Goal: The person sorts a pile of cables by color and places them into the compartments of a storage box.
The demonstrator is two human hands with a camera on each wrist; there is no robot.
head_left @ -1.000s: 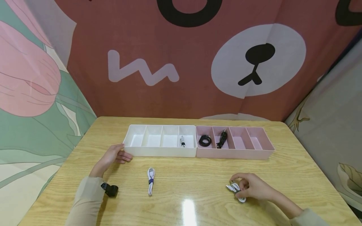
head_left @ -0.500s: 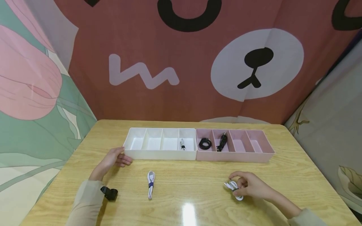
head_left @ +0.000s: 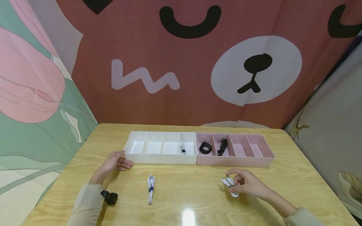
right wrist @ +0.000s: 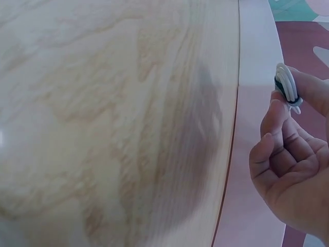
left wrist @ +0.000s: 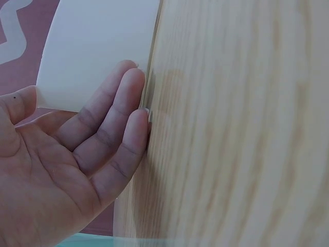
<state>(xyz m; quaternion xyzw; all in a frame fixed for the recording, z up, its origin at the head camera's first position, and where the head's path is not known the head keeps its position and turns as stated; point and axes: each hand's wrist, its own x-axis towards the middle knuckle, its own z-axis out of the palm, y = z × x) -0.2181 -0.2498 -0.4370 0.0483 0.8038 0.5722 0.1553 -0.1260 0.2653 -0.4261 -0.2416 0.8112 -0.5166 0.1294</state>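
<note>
My right hand (head_left: 249,183) pinches a coiled white charging cable (head_left: 232,189) above the table's right part. In the right wrist view, thumb and finger hold this cable (right wrist: 288,86), which has a dark tie around it. At the left, my left hand (head_left: 114,161) touches the near left corner of a white divided box (head_left: 161,159). The left wrist view shows its fingers (left wrist: 110,105) extended against the box wall. A second white cable (head_left: 151,188), bound with a blue tie, lies in front of the white box. Its rightmost compartment holds a small white cable (head_left: 183,148).
A pink divided box (head_left: 234,161) stands end to end with the white one. Its two left compartments hold a coiled black cable (head_left: 205,147) and a bundled black cable (head_left: 222,146). A black plug-like piece (head_left: 109,197) lies beside the left sleeve.
My right hand has lifted slightly and moved a little left and forward with the white cable. The left hand stays at the box corner. The head view has tilted upward.
</note>
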